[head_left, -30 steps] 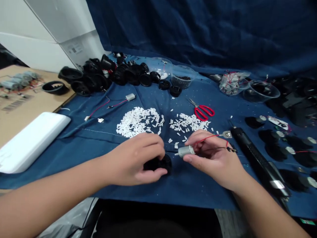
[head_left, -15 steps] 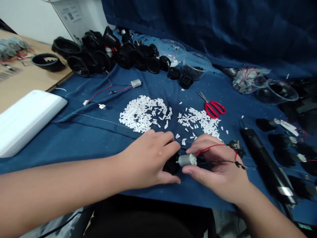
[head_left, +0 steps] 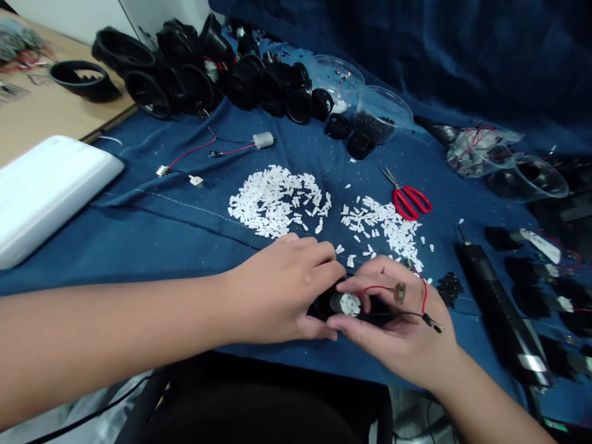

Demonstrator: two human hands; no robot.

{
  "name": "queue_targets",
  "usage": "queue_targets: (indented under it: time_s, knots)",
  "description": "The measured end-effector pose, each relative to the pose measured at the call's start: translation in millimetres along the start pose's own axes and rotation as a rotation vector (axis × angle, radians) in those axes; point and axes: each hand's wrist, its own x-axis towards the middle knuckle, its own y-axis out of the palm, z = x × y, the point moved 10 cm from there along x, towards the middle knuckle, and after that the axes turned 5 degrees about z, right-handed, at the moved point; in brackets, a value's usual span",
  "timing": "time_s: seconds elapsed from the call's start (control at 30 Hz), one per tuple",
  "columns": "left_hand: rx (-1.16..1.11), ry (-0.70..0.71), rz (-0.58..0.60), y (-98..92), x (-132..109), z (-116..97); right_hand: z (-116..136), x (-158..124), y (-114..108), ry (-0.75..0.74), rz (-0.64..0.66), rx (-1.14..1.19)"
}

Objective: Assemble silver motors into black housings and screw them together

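Observation:
My left hand is closed around a black plastic housing, most of it hidden under the fingers. My right hand pinches a small electric motor between thumb and fingers. The motor's white end faces me, and its other end sits in or against the black part; how deep, I cannot tell. Red and black wires run from the motor across my right palm, with a small brown component on the red one.
White connector pieces lie in two piles beyond my hands. Red-handled scissors rest behind the right pile. A black electric screwdriver is at the right, near small black screws. Clear plastic cups and black housings line the back.
My right hand has brought the motor left to the black housing, so less of its grey body shows. The wires have shifted over the palm. The camera view has tilted slightly.

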Motion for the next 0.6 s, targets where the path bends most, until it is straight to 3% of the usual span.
queue_targets:
  time_s: [0.6]
  knots:
    - [-0.029, 0.017, -0.023, -0.6, 0, -1, 10, -2, 5, -0.095, 0.079, -0.167]
